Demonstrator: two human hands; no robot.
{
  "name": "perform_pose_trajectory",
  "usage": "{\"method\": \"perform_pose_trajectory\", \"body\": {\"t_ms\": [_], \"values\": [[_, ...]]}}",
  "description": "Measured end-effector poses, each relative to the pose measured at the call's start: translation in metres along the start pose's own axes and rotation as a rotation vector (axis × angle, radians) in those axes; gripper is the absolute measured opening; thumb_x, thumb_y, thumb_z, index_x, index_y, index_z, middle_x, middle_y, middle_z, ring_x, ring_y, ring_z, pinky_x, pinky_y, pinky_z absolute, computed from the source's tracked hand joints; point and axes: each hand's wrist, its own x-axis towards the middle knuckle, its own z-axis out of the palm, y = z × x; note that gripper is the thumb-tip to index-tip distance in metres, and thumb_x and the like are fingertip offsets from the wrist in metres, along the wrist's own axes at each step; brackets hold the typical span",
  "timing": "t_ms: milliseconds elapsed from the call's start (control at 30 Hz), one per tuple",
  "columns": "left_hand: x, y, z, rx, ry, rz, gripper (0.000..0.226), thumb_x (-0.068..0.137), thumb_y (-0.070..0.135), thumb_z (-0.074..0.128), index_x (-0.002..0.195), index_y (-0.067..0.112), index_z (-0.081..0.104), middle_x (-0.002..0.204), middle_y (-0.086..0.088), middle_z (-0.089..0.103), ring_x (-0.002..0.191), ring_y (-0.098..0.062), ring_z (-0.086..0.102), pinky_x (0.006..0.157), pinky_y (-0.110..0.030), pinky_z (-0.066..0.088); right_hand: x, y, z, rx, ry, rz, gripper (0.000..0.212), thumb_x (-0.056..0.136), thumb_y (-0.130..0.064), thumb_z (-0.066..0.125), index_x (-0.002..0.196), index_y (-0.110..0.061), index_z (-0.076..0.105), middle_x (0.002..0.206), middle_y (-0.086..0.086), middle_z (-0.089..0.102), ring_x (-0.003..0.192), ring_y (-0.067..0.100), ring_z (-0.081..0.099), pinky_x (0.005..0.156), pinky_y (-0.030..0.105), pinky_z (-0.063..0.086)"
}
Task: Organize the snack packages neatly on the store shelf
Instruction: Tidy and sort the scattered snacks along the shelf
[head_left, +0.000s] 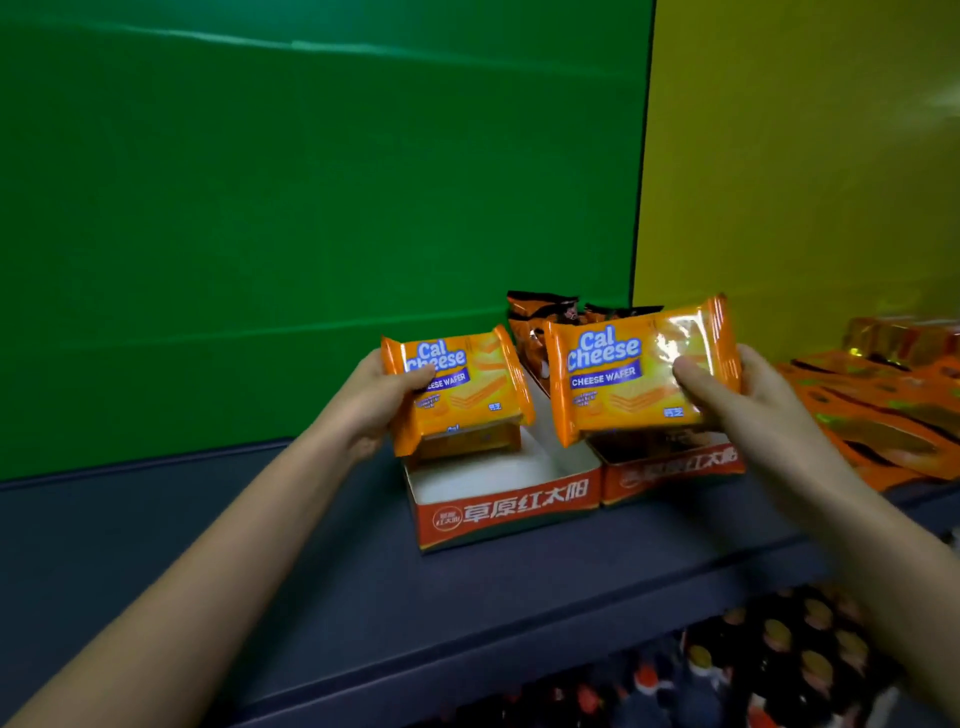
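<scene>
My left hand (376, 402) grips an orange Cal Cheese wafer pack (467, 384) by its left edge, holding it over the back of an orange cardboard display tray (506, 512). Another wafer pack (467, 441) lies under it inside that tray. My right hand (737, 402) holds a second, larger-looking Cal Cheese wafer pack (618, 374) by its right side, above a second orange tray (675, 473). Both trays stand side by side on the dark blue shelf (260, 545). The left tray's white floor is mostly bare at the front.
Dark orange snack bags (540, 322) stand behind the trays. More orange packages (883, 405) are piled on the shelf at the right. Bottles with coloured caps (769, 665) fill the level below. A green panel (260, 208) and a yellow panel (805, 156) back the shelf.
</scene>
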Motion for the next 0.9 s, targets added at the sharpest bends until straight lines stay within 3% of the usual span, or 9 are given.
{"method": "perform_pose_trajectory", "body": {"t_ms": [100, 167, 267, 333, 433, 567, 667, 767, 900], "values": [[0.017, -0.011, 0.008, 0.021, 0.018, -0.033, 0.031, 0.089, 0.003, 0.058, 0.119, 0.003, 0.049, 0.104, -0.014, 0.063, 0.070, -0.014, 0.064, 0.055, -0.021, 0.056, 0.012, 0.003, 0.006, -0.003, -0.048, -0.009, 0.028, 0.089, -0.029, 0.058, 0.115, -0.021, 0.051, 0.111, 0.007, 0.067, 0.098, 0.023, 0.065, 0.086, 0.036, 0.051], [0.026, -0.018, 0.013, 0.075, 0.065, -0.029, 0.030, 0.089, 0.005, 0.059, 0.117, 0.006, 0.047, 0.109, -0.015, 0.061, 0.077, -0.017, 0.062, 0.062, -0.026, 0.057, 0.019, 0.006, 0.014, -0.028, -0.056, -0.031, 0.028, 0.089, -0.027, 0.058, 0.115, -0.018, 0.051, 0.111, 0.007, 0.066, 0.096, 0.021, 0.065, 0.079, 0.031, 0.050], [0.033, -0.029, 0.016, 0.313, 0.099, 0.055, 0.025, 0.090, 0.013, 0.060, 0.110, 0.013, 0.045, 0.120, -0.018, 0.057, 0.098, -0.028, 0.062, 0.088, -0.042, 0.052, 0.029, 0.013, 0.026, -0.043, -0.108, -0.041, 0.034, 0.088, -0.029, 0.059, 0.119, -0.017, 0.052, 0.111, 0.006, 0.067, 0.096, 0.019, 0.065, 0.086, 0.035, 0.051], [0.032, -0.032, 0.018, 0.354, 0.052, 0.078, 0.027, 0.090, 0.012, 0.060, 0.111, 0.017, 0.044, 0.123, -0.017, 0.058, 0.103, -0.027, 0.060, 0.096, -0.045, 0.049, 0.035, 0.016, 0.032, -0.067, -0.159, -0.048, 0.032, 0.088, -0.033, 0.058, 0.117, -0.020, 0.051, 0.108, 0.002, 0.067, 0.096, 0.017, 0.065, 0.090, 0.037, 0.051], [0.032, -0.038, 0.016, 0.535, 0.054, 0.152, 0.036, 0.086, 0.014, 0.065, 0.118, 0.012, 0.048, 0.120, -0.013, 0.062, 0.104, -0.027, 0.061, 0.095, -0.042, 0.049, 0.041, 0.021, 0.038, -0.089, -0.234, -0.059, 0.028, 0.089, -0.034, 0.057, 0.112, -0.023, 0.048, 0.101, -0.005, 0.065, 0.091, 0.010, 0.064, 0.083, 0.031, 0.051], [0.032, -0.035, 0.004, 0.925, 0.220, 0.269, 0.051, 0.072, 0.026, 0.079, 0.113, 0.009, 0.055, 0.102, -0.012, 0.064, 0.092, -0.030, 0.058, 0.070, -0.031, 0.040, 0.046, 0.022, 0.045, -0.133, -0.338, -0.081, 0.027, 0.089, -0.032, 0.056, 0.111, -0.023, 0.044, 0.096, -0.011, 0.062, 0.086, 0.003, 0.062, 0.073, 0.021, 0.050], [0.030, -0.034, -0.002, 1.065, 0.232, 0.250, 0.051, 0.071, 0.031, 0.079, 0.116, 0.015, 0.060, 0.103, -0.013, 0.060, 0.099, -0.027, 0.052, 0.079, -0.031, 0.037, 0.049, 0.023, 0.057, -0.197, -0.427, -0.103, 0.027, 0.090, -0.032, 0.056, 0.110, -0.025, 0.040, 0.090, -0.016, 0.059, 0.083, -0.002, 0.060, 0.076, 0.022, 0.051], [0.031, -0.035, -0.008, 1.034, 0.195, 0.278, 0.048, 0.075, 0.017, 0.074, 0.122, 0.015, 0.060, 0.102, -0.012, 0.058, 0.094, -0.022, 0.048, 0.075, -0.025, 0.032, 0.049, 0.025, 0.072, -0.266, -0.481, -0.145, 0.029, 0.091, -0.032, 0.055, 0.113, -0.023, 0.038, 0.095, -0.016, 0.057, 0.087, 0.004, 0.059, 0.081, 0.024, 0.051], [0.033, -0.039, -0.019, 0.848, 0.183, 0.279, 0.043, 0.075, 0.001, 0.071, 0.116, 0.011, 0.063, 0.094, -0.002, 0.062, 0.082, -0.010, 0.057, 0.084, -0.026, 0.045, 0.053, 0.025, 0.088, -0.431, -0.570, -0.192, 0.041, 0.093, -0.034, 0.052, 0.125, -0.014, 0.036, 0.113, -0.003, 0.055, 0.098, 0.012, 0.057, 0.074, 0.018, 0.047]]}}
